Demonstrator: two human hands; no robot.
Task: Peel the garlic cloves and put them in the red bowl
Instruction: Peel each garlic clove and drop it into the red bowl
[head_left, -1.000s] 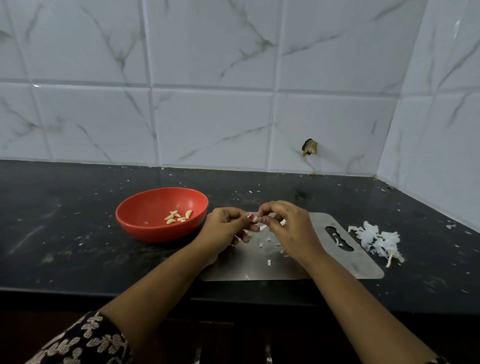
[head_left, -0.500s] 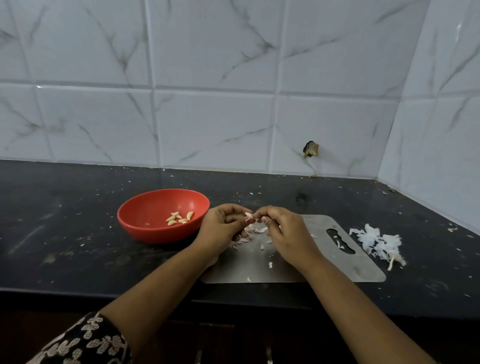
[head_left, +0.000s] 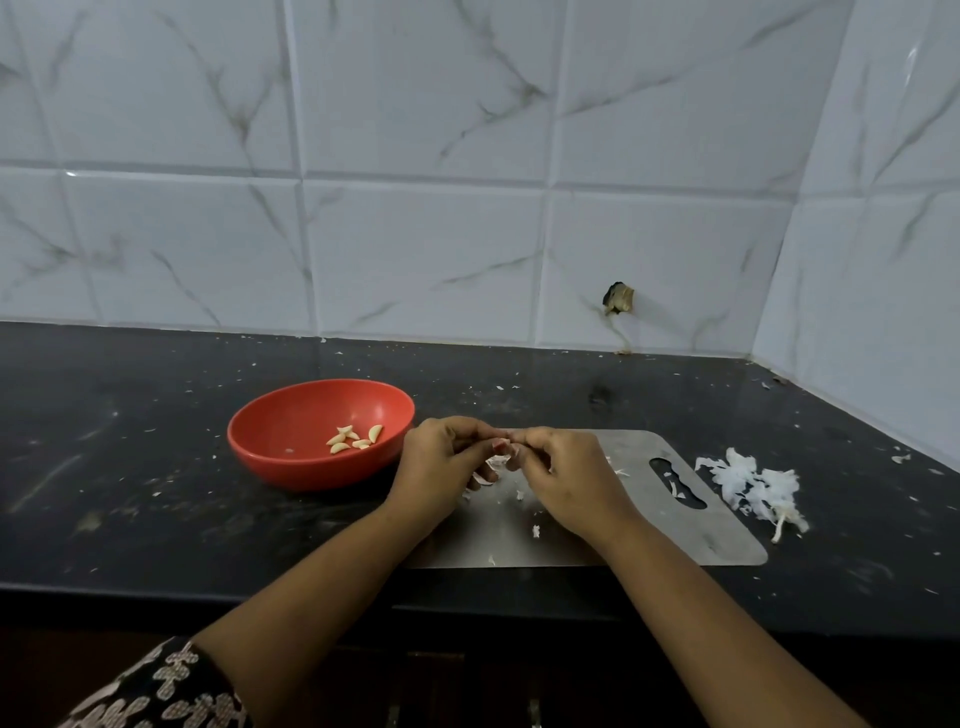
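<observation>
Garlic clove (head_left: 502, 445) between left hand (head_left: 441, 463), right hand (head_left: 567, 479)

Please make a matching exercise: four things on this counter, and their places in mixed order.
1 peeled cloves
2 garlic skin pile
3 steel board
4 clove being peeled

A pinched between left hand and right hand
B in the red bowl
C on the counter, right of the board
D beside the bowl, under the hands

Pairs: 1-B, 2-C, 3-D, 4-A
</observation>
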